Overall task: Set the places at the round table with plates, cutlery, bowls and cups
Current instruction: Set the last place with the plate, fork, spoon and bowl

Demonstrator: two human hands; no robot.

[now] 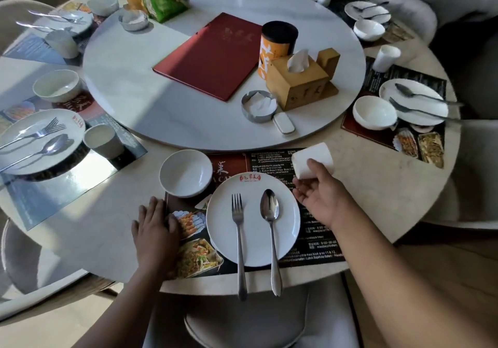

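Note:
A white plate (253, 219) lies on the dark placemat (320, 229) at the near edge of the round table (382, 199). A fork (239, 240) and a spoon (270, 226) rest side by side on the plate, handles over the table edge. A white bowl (186, 172) stands at the plate's upper left. My right hand (320, 194) holds a white cup (314, 163), tilted, above the placemat's upper right corner. My left hand (155, 229) lies flat on the placemat's left edge, fingers spread.
A white turntable (161, 100) fills the middle, with a red menu (213, 57), a wooden tissue box (299, 83), an orange canister (277, 46) and ashtrays. Set places with plates, bowls and cups ring the table left and right. A grey chair (250, 318) stands below me.

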